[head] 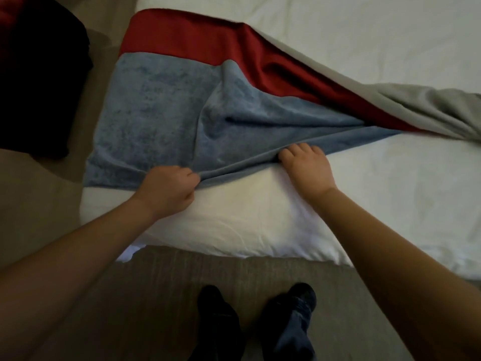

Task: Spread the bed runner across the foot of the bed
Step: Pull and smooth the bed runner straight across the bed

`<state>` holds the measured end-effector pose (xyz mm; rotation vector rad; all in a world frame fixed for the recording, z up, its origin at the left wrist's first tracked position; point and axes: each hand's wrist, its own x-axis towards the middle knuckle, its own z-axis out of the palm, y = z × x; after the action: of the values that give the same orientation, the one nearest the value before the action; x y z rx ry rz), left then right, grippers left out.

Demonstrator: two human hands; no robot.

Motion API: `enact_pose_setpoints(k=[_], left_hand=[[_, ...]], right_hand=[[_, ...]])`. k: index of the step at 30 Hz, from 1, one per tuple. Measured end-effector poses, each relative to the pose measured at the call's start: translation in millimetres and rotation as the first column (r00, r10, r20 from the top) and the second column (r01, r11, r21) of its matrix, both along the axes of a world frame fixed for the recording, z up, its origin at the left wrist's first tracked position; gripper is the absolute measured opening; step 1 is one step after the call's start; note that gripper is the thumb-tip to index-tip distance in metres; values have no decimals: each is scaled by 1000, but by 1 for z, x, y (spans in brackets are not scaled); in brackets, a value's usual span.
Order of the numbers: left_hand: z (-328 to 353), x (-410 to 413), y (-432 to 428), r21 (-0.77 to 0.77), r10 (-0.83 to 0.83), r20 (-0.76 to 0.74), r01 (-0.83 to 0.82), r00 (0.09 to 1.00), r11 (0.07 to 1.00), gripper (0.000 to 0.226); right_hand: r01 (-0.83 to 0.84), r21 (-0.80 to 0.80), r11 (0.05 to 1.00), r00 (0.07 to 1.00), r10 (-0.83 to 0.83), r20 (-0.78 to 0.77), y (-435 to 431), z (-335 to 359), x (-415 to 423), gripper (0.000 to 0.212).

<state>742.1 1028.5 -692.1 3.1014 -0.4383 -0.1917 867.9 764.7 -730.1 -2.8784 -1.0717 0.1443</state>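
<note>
The blue-and-red bed runner (166,108) lies flat only over the bed's (390,194) left corner; rightward it narrows into a twisted, unspread bunch. Both arms reach forward over the foot of the bed. The left hand (169,187) pinches the near hem; the right hand (305,168) curls its fingers into the same fold.

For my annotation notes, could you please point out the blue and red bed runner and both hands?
blue and red fabric bed runner (161,110): head view, flat blue panel.
left hand (170,187): head view, knuckles.
right hand (307,170): head view, back.
</note>
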Motion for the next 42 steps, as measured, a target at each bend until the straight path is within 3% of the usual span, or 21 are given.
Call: enact_pose_setpoints(k=[5,8,11,13,17,22,26,30,33,36,42], left_hand=[[-5,-1,-7,2,103,-51,-103,993,995,31],[-4,-2,-14,67,150,-140,-142,979,988,31],[4,8,-31,96,170,-157,-156,973,983,31],[9,23,-51,68,196,-97,-190,976,979,33],[15,81,-117,-18,187,38,-186,982,982,29],[16,159,-196,-159,194,119,-174,974,972,25],[11,207,-227,-58,114,87,-110,990,992,34],[1,237,-221,36,62,38,-64,997,997,22],[-6,251,-213,36,-13,6,12,1000,999,16],[-6,265,-205,10,-119,-14,119,993,993,14],[19,303,-193,-43,-210,40,212,977,976,15]], right_hand=[[-74,263,962,997,74,9,-38,9,-38,12],[-222,236,946,973,232,-17,-67,4,-67,14],[-247,261,933,962,269,-52,-76,5,-54,9],[-197,291,936,974,221,-52,-81,14,-31,7],[37,272,962,999,-42,11,-106,32,31,11],[305,126,944,951,-308,4,-147,30,85,22],[316,-5,949,948,-315,52,-173,19,102,22],[354,-55,934,934,-349,82,-182,13,109,23],[420,-26,907,908,-419,30,-192,13,112,21],[376,-29,926,926,-377,-14,-203,20,119,16],[319,-43,947,941,-311,134,-208,54,164,20]])
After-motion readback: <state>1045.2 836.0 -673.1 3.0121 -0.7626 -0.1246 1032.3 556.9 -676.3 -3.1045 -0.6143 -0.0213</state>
